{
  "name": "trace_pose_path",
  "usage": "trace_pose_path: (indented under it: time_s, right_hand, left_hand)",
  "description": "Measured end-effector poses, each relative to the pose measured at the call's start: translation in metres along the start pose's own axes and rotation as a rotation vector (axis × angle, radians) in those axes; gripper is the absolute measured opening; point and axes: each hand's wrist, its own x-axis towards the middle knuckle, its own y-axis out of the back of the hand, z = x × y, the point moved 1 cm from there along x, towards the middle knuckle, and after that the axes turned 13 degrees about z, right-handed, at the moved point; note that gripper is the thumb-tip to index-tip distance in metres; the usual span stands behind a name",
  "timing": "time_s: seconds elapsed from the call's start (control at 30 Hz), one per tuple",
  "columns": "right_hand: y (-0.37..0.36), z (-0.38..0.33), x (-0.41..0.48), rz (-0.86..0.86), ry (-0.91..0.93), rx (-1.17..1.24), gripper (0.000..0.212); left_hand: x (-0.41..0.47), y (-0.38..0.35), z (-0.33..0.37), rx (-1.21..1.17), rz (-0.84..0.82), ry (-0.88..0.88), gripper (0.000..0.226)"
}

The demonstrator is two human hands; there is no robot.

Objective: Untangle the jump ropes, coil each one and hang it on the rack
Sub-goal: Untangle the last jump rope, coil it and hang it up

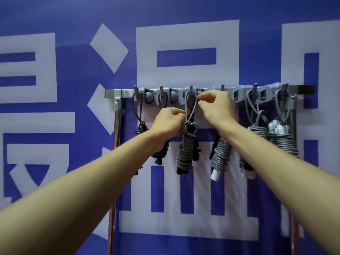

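Observation:
A grey hook rack (pixel 237 92) on a metal bar carries several coiled jump ropes. A grey rope with black handles (pixel 186 153) hangs by its loop from the third hook (pixel 191 91). My left hand (pixel 168 123) pinches that rope at the knot under the loop. My right hand (pixel 216 105) pinches the top of the loop just beside the hook. A black coiled rope (pixel 140 126) hangs at the far left, and another black one sits partly behind my left wrist. Grey coils with white handles (pixel 220 153) hang under my right arm and further right (pixel 281 133).
The rack stands on chrome uprights, a left post (pixel 116 137) and a right post (pixel 293 115), in front of a blue banner (pixel 82 74) with large pale characters. Both forearms stretch up from the bottom corners.

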Motion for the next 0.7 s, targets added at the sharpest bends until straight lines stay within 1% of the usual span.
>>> trace_pose_path:
  time_s: [0.1, 0.13, 0.2, 0.27, 0.33, 0.43, 0.57, 0.7]
  right_hand:
    - [0.020, -0.005, -0.036, -0.019, 0.130, -0.051, 0.019]
    - [0.025, -0.003, -0.049, -0.050, 0.167, -0.059, 0.019]
    - [0.032, 0.006, -0.082, -0.139, 0.215, -0.096, 0.018]
    - [0.039, 0.020, -0.118, -0.247, 0.244, -0.138, 0.019]
    - [0.044, 0.039, -0.156, -0.386, 0.256, -0.211, 0.020]
    - [0.056, 0.068, -0.219, -0.657, 0.188, -0.361, 0.023]
    - [0.069, 0.105, -0.309, -0.962, 0.072, -0.496, 0.025]
    - [0.072, 0.147, -0.393, -1.268, -0.060, -0.572, 0.023]
  left_hand:
    - [-0.024, 0.013, -0.015, 0.070, 0.048, -0.028, 0.021]
    - [-0.033, 0.017, -0.022, 0.105, 0.085, -0.017, 0.024]
    - [-0.056, 0.026, -0.037, 0.134, 0.135, 0.028, 0.031]
    - [-0.087, 0.033, -0.054, 0.141, 0.119, 0.076, 0.029]
    - [-0.121, 0.039, -0.074, 0.229, 0.042, 0.112, 0.028]
    - [-0.171, 0.045, -0.109, 0.428, -0.158, 0.147, 0.025]
    - [-0.240, 0.042, -0.168, 0.519, -0.415, 0.260, 0.020]
    - [-0.313, 0.035, -0.229, 0.598, -0.599, 0.350, 0.025]
